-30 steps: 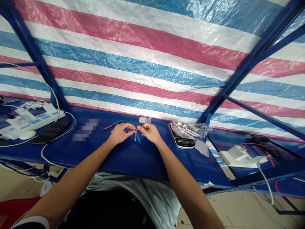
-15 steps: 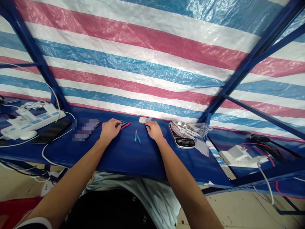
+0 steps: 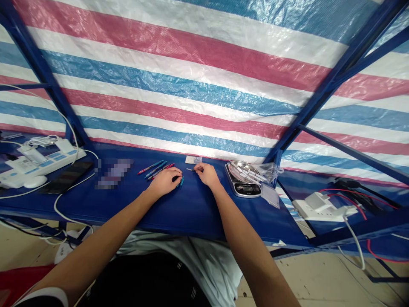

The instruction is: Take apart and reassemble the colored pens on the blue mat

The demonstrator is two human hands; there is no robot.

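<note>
Nearest is the flat, dark blue table (image 3: 191, 217). The left hand (image 3: 166, 182) curls over a small teal plastic pen part (image 3: 182, 182); I can't tell if its fingers grip it. The right hand (image 3: 206, 174) pinches a thin, pale little stick (image 3: 189, 169). Slim blue and red plastic pens (image 3: 149, 167) lie just past the left hand. Farther back sits a small, flat white packet (image 3: 192, 160).

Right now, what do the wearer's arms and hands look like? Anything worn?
Both the left hand and the right hand are bare: no gloves, and no wristbands visible. Forearms are uncovered. At the left arm's lower end shows a black fabric sleeve with a white trim band. The right sleeve is out of view.
</note>
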